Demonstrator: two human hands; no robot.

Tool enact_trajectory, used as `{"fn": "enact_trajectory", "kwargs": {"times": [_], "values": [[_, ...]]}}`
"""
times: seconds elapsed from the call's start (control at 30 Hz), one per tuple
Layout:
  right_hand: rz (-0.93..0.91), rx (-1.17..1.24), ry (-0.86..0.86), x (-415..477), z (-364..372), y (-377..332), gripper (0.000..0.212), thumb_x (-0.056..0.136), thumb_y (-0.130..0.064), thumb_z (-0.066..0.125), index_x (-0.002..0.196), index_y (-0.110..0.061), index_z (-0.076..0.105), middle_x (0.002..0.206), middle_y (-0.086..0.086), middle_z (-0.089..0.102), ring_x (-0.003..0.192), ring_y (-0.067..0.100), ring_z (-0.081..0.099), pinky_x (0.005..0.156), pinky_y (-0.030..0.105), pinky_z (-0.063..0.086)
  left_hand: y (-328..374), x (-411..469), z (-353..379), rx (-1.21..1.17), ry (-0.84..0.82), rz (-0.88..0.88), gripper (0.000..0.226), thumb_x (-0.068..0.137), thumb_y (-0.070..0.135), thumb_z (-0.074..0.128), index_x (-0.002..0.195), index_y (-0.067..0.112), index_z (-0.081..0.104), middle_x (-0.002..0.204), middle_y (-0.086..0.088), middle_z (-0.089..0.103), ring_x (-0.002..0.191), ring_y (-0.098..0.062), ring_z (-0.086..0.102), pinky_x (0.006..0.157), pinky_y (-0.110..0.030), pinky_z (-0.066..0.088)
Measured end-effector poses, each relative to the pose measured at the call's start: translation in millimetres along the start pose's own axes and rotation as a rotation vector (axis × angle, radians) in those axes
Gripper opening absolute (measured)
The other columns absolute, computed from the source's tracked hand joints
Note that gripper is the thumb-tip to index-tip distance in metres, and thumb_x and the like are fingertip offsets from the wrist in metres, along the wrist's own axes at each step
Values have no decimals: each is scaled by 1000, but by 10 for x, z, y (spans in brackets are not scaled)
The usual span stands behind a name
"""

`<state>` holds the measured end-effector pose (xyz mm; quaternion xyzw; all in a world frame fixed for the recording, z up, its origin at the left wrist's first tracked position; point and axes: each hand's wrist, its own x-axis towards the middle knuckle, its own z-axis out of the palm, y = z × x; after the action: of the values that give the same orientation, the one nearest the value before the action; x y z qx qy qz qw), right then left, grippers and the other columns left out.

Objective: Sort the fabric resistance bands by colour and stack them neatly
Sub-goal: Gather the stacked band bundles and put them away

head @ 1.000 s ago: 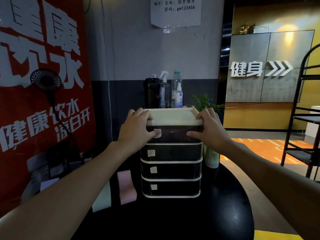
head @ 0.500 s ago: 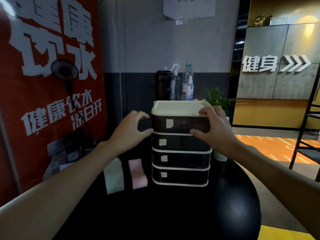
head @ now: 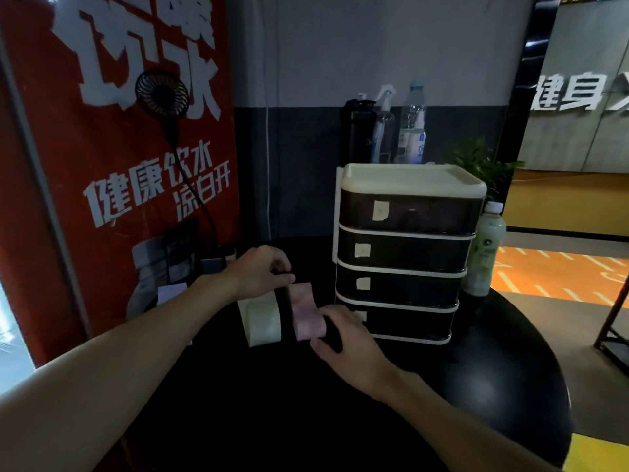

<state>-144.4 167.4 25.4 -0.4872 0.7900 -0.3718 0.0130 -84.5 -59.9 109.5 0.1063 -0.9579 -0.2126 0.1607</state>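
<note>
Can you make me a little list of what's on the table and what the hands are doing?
table: round, black
bands: pale green band beside pink band, lying flat
drawers: four-drawer box, all shut, right of the bands
left hand: curled at the bands' far ends
right hand: at the pink band's near end
grip: too dark to tell

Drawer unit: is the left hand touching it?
Apart. The head view shows the left hand well left of the drawer unit, with bare table between them.
</note>
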Motion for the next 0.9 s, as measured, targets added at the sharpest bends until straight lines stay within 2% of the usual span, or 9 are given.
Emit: {"fn": "enact_trajectory", "kwargs": {"times": [0.07, 0.13, 0.23, 0.43, 0.5, 0.6, 0.73, 0.8, 0.9], "values": [[32, -39, -23, 30, 153, 44, 58, 92, -38, 59, 143, -25, 36, 145, -13, 37, 133, 5, 29, 113, 27, 29, -71, 107, 57, 59, -53, -11, 28, 87, 38, 74, 107, 19, 70, 112, 6, 66, 107, -9, 59, 98, -32, 49], [51, -54, -38, 59, 225, 97, 63, 93, -41, 55, 148, -28, 28, 150, -15, 31, 137, 3, 23, 117, 30, 24, -151, 242, 109, 98, -119, -26, 34, 87, 40, 73, 114, 19, 68, 118, 5, 63, 112, -9, 57, 97, -28, 47], [54, -117, -52, 99, 274, 166, 59, 94, -46, 49, 147, -33, 29, 151, -18, 31, 138, 2, 23, 117, 33, 24, -228, 469, 185, 176, -223, -36, 44, 88, 44, 71, 123, 19, 63, 125, 4, 60, 118, -13, 56, 101, -31, 47], [54, -180, -67, 112, 325, 179, 54, 94, -48, 45, 145, -33, 32, 151, -23, 27, 135, 1, 26, 106, 19, 13, -285, 857, 352, 345, -529, -131, 77, 82, 64, 67, 143, 23, 47, 142, 2, 48, 126, -17, 50, 107, -33, 44], [55, -168, -63, 100, 315, 175, 53, 94, -48, 45, 144, -34, 33, 150, -24, 26, 134, 0, 26, 102, 17, 11, -315, 931, 422, 379, -572, -153, 82, 77, 69, 68, 142, 24, 48, 143, 3, 48, 124, -17, 51, 105, -36, 45], [52, -154, -64, 102, 313, 183, 53, 94, -49, 45, 143, -35, 33, 150, -25, 25, 134, 0, 26, 103, 17, 13, -322, 1015, 500, 404, -586, -147, 78, 76, 62, 74, 137, 20, 52, 134, 1, 56, 113, -17, 56, 93, -32, 50], [59, -133, -73, 114, 313, 193, 53, 93, -49, 45, 143, -35, 34, 150, -25, 25, 134, 0, 26, 110, 20, 14, -322, 1081, 510, 385, -592, -137, 94, 69, 64, 80, 141, 13, 49, 134, -1, 57, 115, -20, 57, 96, -30, 49], [56, -127, -64, 112, 309, 187, 53, 93, -49, 45, 142, -35, 34, 150, -25, 26, 134, 0, 27, 112, 22, 15, -321, 1092, 514, 394, -599, -145, 84, 69, 63, 80, 132, 13, 57, 128, -1, 62, 112, -19, 60, 98, -34, 51], [51, -124, -60, 109, 303, 174, 50, 93, -50, 45, 141, -35, 36, 149, -25, 27, 134, 1, 28, 111, 22, 15, -335, 1089, 524, 376, -604, -172, 58, 72, 61, 79, 107, 17, 65, 110, 1, 67, 101, -18, 64, 89, -32, 55]]}}
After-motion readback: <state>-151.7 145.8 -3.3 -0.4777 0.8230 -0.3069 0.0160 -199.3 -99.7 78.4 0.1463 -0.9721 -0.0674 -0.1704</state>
